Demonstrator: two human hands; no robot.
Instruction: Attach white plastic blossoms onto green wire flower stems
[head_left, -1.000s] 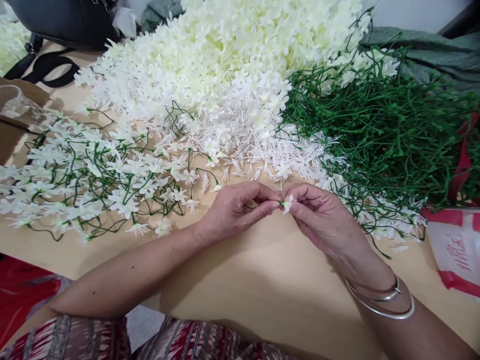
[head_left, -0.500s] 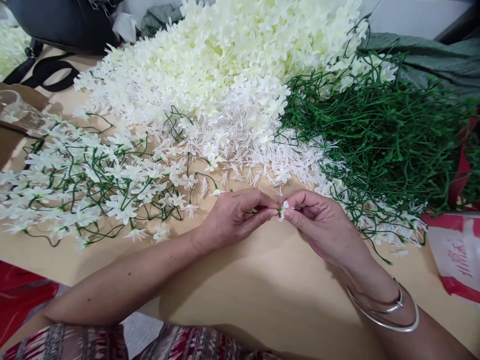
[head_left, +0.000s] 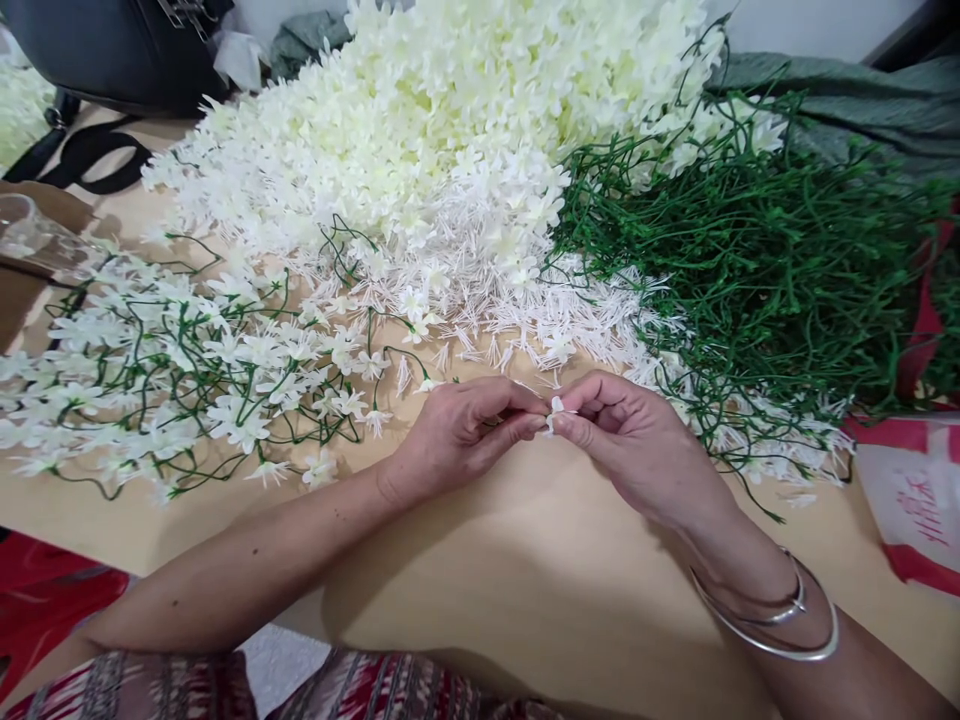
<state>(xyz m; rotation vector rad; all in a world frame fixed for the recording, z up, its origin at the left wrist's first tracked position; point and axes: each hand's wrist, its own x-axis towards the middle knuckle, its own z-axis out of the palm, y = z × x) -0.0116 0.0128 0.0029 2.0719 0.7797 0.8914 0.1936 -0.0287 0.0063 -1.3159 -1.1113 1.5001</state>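
Observation:
My left hand (head_left: pixel 476 425) and my right hand (head_left: pixel 622 430) meet fingertip to fingertip just above the table (head_left: pixel 480 590). Between thumb and forefinger, my right hand pinches a small white artificial flower (head_left: pixel 556 412), its petals partly covered by the fingertips. My left hand's thumb and forefinger are closed on a thin green plastic stem, now almost wholly hidden by the fingers. To the left lie white flowers on green stems (head_left: pixel 240 420). Behind the hands spread loose white stamens (head_left: pixel 480 290) and a large heap of white petals (head_left: pixel 465 110).
Green plastic stems (head_left: pixel 765 270) are piled at the right, beside a red and white bag (head_left: pixel 915 490). A black bag (head_left: pixel 120 50) stands at the back left. A clear plastic cup (head_left: pixel 37 235) lies at the left, and green cloth (head_left: pixel 862 115) lies behind the stems.
Both hands stay pinched together. The flower's petals have turned slightly and sit closer to the left fingertips; the green bit seen there before is now covered. The whole view has shifted a little.

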